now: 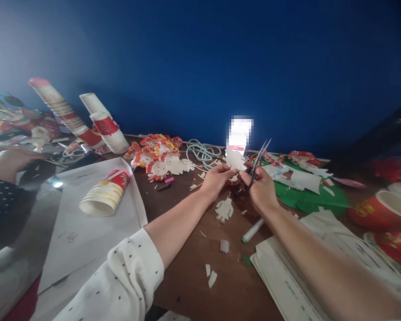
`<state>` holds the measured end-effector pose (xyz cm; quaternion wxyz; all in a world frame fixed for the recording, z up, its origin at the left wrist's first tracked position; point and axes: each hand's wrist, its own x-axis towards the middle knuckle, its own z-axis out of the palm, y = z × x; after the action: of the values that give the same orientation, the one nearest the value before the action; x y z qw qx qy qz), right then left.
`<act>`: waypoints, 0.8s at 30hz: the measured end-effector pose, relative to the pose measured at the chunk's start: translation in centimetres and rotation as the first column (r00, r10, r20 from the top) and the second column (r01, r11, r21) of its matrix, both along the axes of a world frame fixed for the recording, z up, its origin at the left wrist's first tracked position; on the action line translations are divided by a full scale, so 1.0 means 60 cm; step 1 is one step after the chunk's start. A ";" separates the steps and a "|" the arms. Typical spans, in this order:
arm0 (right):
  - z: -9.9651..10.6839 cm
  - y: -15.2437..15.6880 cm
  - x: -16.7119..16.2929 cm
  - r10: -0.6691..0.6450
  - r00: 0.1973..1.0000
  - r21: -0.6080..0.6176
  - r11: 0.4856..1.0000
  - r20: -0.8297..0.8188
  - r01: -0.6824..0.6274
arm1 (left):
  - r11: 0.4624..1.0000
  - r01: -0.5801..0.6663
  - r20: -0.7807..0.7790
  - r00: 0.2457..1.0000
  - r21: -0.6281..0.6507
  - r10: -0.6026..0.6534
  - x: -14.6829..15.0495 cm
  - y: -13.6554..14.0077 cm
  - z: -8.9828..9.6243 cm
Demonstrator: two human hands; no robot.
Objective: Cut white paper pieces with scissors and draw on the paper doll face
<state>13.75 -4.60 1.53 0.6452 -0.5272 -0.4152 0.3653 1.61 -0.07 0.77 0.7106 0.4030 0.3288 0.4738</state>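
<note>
My left hand (218, 178) pinches the edge of a white paper cutout (235, 160) with a jagged outline. My right hand (262, 187) is closed around a pair of scissors (253, 174), whose blades point up and away; its fingertips come close to the cutout. Whether the right fingers also touch the paper, I cannot tell. Below my hands lies another white figure-shaped cutout (224, 210) on the brown table (194, 249). Small paper scraps (212, 279) are strewn nearer to me.
Paper cups (107, 194) rest on a white sheet at left, beside a co-worker's arm (10, 162). Decorated cutouts (157, 160) and a pale blue cord (205, 151) lie at the back. A marker (253, 230), green paper (330, 200) and a red cup (381, 209) are at right.
</note>
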 end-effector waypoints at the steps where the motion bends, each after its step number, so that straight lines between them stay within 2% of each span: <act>1: 0.000 0.000 0.000 -0.004 1.000 -0.007 1.000 0.001 0.004 | 1.000 -0.005 0.002 1.000 0.003 0.005 0.001 0.000 0.000; 6: -0.002 0.001 0.001 0.008 0.999 -0.011 1.000 0.036 -0.008 | 0.999 -0.035 -0.029 0.999 0.006 0.035 0.002 -0.006 0.003; 10: 0.000 -0.005 -0.002 0.092 0.995 -0.070 0.993 0.026 -0.090 | 0.993 -0.114 -0.078 0.990 0.017 0.115 -0.006 0.001 0.008; 13: 0.005 -0.013 -0.010 0.224 0.975 -0.183 0.958 -0.009 -0.222 | 0.987 -0.162 -0.045 0.986 0.020 0.163 -0.017 0.011 0.015; 17: 0.014 -0.022 -0.016 0.358 0.933 -0.305 0.893 0.038 -0.330 | 0.978 -0.210 0.025 0.977 -0.004 0.210 -0.028 0.018 0.030; 20: 0.019 -0.025 -0.013 0.422 0.905 -0.315 0.868 0.059 -0.384 | 0.979 -0.202 0.034 0.979 -0.014 0.203 -0.030 0.017 0.040; 24: 0.023 -0.025 -0.008 0.443 0.887 -0.292 0.872 0.132 -0.392 | 0.978 -0.208 0.016 0.978 -0.010 0.208 -0.031 0.016 0.043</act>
<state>13.28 -6.11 2.90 0.4329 -0.5368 -0.5296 0.4939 -0.23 0.91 3.37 0.6615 0.3595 0.3654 0.5475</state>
